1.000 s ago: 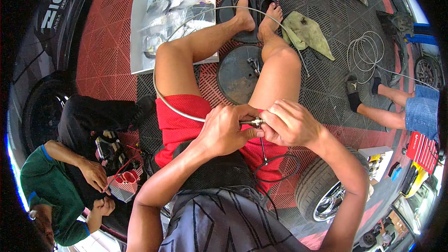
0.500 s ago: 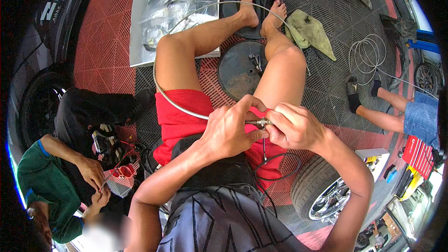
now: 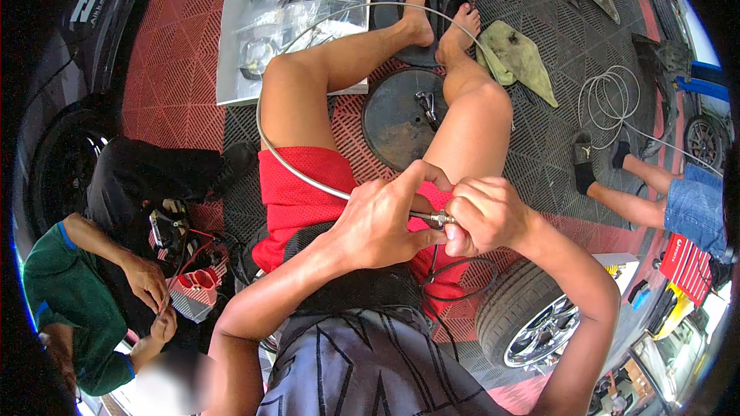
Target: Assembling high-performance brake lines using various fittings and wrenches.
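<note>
A long silvery braided hose (image 3: 306, 179) arcs over my left leg and runs into my left hand (image 3: 378, 223). My left hand is closed round the hose near its end, the thumb and index finger curving toward the other hand. At that end sits a metal fitting (image 3: 440, 218), held in front of my lap. My right hand (image 3: 491, 217) pinches the fitting's tip with thumb and curled fingers, which partly cover it. Below the hands hangs a looped thin black cable (image 3: 487, 268); where its upper end goes is hidden.
Ahead stands a white box (image 3: 231, 69) of plastic-bagged parts. A round dark plate (image 3: 389, 127) bears a metal tool (image 3: 425, 105). Right of my feet lies a greenish cloth (image 3: 520, 62). A wheel (image 3: 516, 312) is at right; a co-worker's hands (image 3: 146, 281) hold something thin at left.
My right fingers have shifted on the fitting, and more of its metal shows between my hands. The view has moved slightly.
</note>
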Tool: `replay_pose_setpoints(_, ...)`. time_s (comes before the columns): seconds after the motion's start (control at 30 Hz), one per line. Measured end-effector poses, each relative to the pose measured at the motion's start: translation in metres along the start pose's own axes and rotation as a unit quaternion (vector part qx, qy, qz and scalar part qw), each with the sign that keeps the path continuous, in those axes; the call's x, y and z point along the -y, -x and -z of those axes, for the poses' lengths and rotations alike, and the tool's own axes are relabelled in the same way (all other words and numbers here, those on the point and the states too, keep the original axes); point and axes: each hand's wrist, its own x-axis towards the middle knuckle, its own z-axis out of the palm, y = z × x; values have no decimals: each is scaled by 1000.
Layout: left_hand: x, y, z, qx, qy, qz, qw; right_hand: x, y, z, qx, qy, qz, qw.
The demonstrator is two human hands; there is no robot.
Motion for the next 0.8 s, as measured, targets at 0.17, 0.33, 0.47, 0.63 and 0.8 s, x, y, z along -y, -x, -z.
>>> replay_pose_setpoints(0.17, 5, 4, 1, -18, 11, -17, 1000, 5, -2, -5, -25, -1, -19, 1000)
replay_pose_setpoints(0.33, 11, 5, -6, -54, 16, -43, 998, 8, 6, -3, 36, 9, -60, 997)
replay_pose_setpoints(0.47, 10, 2, -14, -57, 21, -80, 995, 12, 15, -6, 30, -37, -111, 993)
replay_pose_setpoints(0.63, 17, 6, -17, -37, 1, -65, 997, 10, 19, -14, 54, -62, -123, 989)
replay_pose_setpoints(0.8, 26, 14, -21, -49, -3, -60, 997, 7, 6, -13, 9, 11, -5, 1000)
